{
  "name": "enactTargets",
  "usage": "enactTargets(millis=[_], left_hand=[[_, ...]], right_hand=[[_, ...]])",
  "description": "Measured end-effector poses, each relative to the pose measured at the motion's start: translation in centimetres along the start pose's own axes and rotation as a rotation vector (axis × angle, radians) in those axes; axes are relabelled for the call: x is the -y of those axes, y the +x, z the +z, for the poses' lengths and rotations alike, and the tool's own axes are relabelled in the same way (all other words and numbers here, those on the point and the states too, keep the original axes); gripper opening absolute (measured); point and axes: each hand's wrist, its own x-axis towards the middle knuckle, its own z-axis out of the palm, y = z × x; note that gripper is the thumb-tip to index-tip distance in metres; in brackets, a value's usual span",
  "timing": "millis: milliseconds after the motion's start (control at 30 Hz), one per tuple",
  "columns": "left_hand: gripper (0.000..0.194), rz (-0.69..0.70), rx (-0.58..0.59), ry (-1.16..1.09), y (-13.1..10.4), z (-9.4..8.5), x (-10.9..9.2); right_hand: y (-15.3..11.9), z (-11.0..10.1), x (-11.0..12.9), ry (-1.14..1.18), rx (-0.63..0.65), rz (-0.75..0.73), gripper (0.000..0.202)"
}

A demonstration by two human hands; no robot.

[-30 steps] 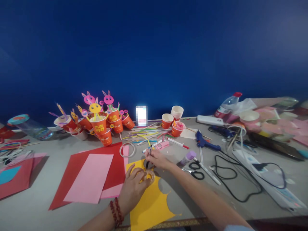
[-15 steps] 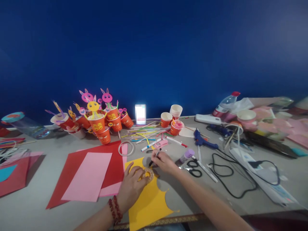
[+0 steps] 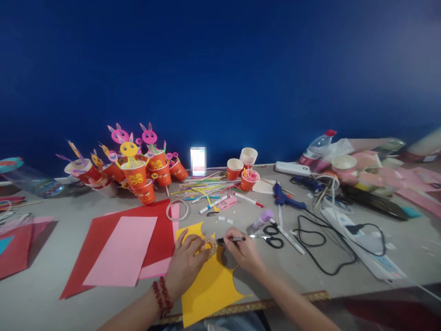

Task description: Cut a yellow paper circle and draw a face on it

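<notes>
A sheet of yellow paper [image 3: 206,289] with rounded bites cut from its right edge lies before me. On its upper part, the fingers of my left hand [image 3: 188,262] hold down a small ring, which looks like a roll of tape [image 3: 211,247]. My right hand [image 3: 243,250] grips a black marker [image 3: 237,239], its tip pointing left at the ring's right side. Scissors [image 3: 274,241] with black handles rest just right of that hand, beside a purple-capped glue stick [image 3: 263,219] and a white pen [image 3: 291,240].
Red paper [image 3: 82,257] and pink paper [image 3: 120,253] lie on the left. Behind are decorated red cups [image 3: 134,172], a bright phone screen [image 3: 198,162] and pipe cleaners [image 3: 196,186]. A blue glue gun [image 3: 289,200], black cable [image 3: 330,273] and power strip [image 3: 365,246] occupy the right.
My right hand has come nearer to me, and the marker has moved from above the ring to its right side. My left hand stays on the ring; the view has shifted slightly.
</notes>
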Motion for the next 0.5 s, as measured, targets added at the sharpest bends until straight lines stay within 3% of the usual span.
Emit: enactTargets(millis=[300, 500], left_hand=[[0.019, 0.003, 0.065, 0.017, 0.2, -0.6, -0.3], [0.014, 0.003, 0.058, 0.022, 0.1, -0.5, -0.3]], right_hand=[[-3.1, 1.2, 1.1, -0.117, -0.134, -0.133, 0.016], [-4.2, 1.8, 2.0, -0.101, -0.145, -0.175, 0.018]])
